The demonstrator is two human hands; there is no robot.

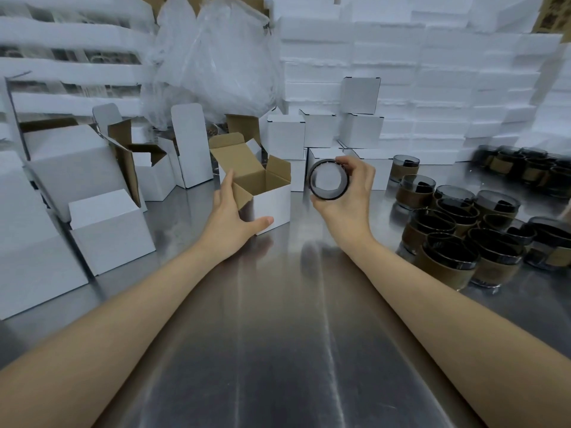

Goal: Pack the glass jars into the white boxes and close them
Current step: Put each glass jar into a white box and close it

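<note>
My left hand (230, 216) steadies open box (262, 193), centre frame | right hand (346, 193) grasps jar (329, 180) just right of it, axis seemingly toward me.

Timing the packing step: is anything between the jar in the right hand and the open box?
Nothing visible blocks it. The glass jar in the right hand is beside the open box; its flaps stand up, and the left hand touches its outside.
</note>
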